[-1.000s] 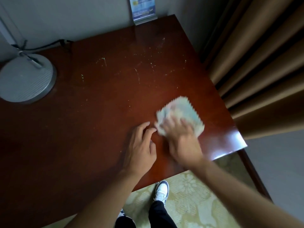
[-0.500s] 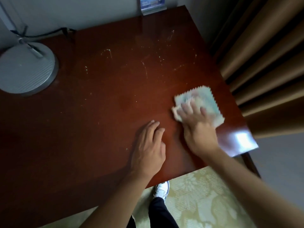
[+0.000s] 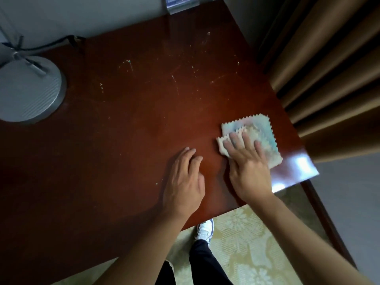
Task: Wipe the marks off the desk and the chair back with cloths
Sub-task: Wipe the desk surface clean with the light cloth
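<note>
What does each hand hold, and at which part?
Neither grips anything. The right hand presses flat on the cloth's near left part; the left hand rests on the desk.

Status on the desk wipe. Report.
Right hand flat on cloth, near desk right edge. Left hand resting on desk. Marks remain farther back. Nothing blocking.

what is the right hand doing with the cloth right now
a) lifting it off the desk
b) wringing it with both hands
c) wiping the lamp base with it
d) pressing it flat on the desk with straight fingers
d: the right hand lies flat on the cloth with its fingers straight, pressing it onto the desk near the right edge, while the left hand rests on bare wood beside it.
</note>
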Available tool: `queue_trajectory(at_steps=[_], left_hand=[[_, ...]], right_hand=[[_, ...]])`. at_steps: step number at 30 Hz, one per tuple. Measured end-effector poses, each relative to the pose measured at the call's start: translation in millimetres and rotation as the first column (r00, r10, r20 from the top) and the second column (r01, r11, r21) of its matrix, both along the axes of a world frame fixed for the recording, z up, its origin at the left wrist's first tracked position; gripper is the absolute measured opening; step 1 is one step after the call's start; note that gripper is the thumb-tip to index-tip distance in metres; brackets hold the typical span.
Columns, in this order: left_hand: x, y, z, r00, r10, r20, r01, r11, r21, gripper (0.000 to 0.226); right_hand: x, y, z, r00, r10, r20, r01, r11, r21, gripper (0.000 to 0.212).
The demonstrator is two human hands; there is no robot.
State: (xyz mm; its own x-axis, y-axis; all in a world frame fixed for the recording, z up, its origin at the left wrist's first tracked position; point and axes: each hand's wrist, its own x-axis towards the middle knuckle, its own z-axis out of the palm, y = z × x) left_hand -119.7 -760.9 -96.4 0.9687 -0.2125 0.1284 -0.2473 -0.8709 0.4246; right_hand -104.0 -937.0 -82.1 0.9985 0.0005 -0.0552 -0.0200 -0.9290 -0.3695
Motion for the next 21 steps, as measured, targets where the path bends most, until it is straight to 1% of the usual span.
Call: queue_trajectory(at_steps=[2, 3, 6, 9, 11, 13, 14, 17, 19, 21], left_hand=[[1, -1, 0, 1.0, 0.006, -0.007, -0.006, 1.0, 0.007, 0.033], [0, -1, 1, 1.0, 0.008, -0.004, -0.008, 1.0, 0.008, 0.034], [0, 0, 0, 1.0, -0.002, 0.001, 0.002, 1.0, 0.023, 0.036], [2, 0, -1, 1.0, -0.007, -0.01, 0.007, 0.999, 0.047, 0.037], [2, -1, -3, 1.0, -0.003, -0.004, 0.003, 0.999, 0.037, 0.037], [1, -1, -5, 1.0, 0.008, 0.01, -0.008, 1.0, 0.017, 0.035], [0, -1, -5, 1.0, 0.007, 0.015, -0.007, 1.0, 0.013, 0.035], [0, -1, -1, 1.0, -0.001, -0.009, 0.001, 1.0, 0.008, 0.035], [1, -2, 1, 1.0, -0.005, -0.018, 0.005, 1.0, 0.015, 0.035], [-1, -1, 2, 1.0, -0.007, -0.023, 0.007, 1.0, 0.012, 0.036]], right_hand=[[-21, -4, 0, 0.999, 0.025, -0.03, -0.025, 1.0, 0.002, 0.047], [-16, -8, 0, 0.999, 0.044, -0.031, -0.044, 0.999, -0.001, 0.048], [37, -22, 4, 0.997, 0.062, -0.034, -0.064, 0.995, -0.076, 0.046], [104, -40, 6, 1.0, 0.0, -0.021, -0.003, 0.99, -0.138, 0.042], [118, -45, 5, 1.0, -0.019, 0.001, 0.019, 0.993, -0.112, 0.041], [93, -41, 2, 0.999, -0.018, 0.034, 0.02, 0.998, -0.062, 0.041], [68, -38, -1, 0.998, -0.028, 0.048, 0.03, 0.999, -0.031, 0.041], [3, -29, -3, 0.999, -0.043, 0.033, 0.042, 0.999, 0.014, 0.044], [1, -31, -3, 0.999, -0.032, 0.023, 0.032, 0.999, 0.011, 0.044], [22, -34, -2, 1.0, -0.015, 0.009, 0.016, 1.0, -0.019, 0.045]])
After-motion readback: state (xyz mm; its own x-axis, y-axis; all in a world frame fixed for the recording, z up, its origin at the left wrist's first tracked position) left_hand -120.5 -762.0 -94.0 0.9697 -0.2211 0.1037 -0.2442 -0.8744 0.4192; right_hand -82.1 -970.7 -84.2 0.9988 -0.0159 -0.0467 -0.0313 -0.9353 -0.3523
